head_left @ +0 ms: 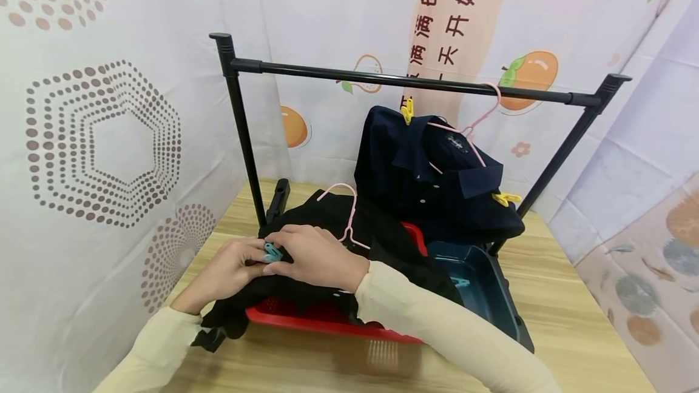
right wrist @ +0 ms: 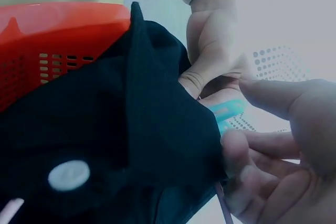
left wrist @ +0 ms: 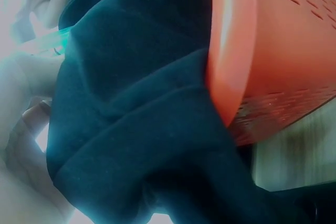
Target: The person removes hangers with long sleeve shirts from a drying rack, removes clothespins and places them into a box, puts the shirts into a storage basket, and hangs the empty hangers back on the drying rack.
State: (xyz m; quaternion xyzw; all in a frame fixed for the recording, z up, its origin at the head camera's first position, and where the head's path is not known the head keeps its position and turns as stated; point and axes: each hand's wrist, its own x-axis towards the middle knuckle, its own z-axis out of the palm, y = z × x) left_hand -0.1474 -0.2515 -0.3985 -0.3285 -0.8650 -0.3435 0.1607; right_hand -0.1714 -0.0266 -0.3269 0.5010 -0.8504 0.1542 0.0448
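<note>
A black shirt on a pink hanger lies over a red basket. My left hand grips the shirt's left shoulder edge. A blue clothespin sits at that edge between both hands. My right hand arches over it; in the right wrist view its thumb stands apart from the clothespin, and a fingertip is close beneath. In the left wrist view, glare washes out the fingers around the clothespin's teal tip. Cloth hides part of the left fingers.
A black rack spans the wooden table. From its bar hangs a navy shirt on another pink hanger, with yellow clothespins at its shoulders. Right of the basket, a dark teal tray holds a blue clothespin.
</note>
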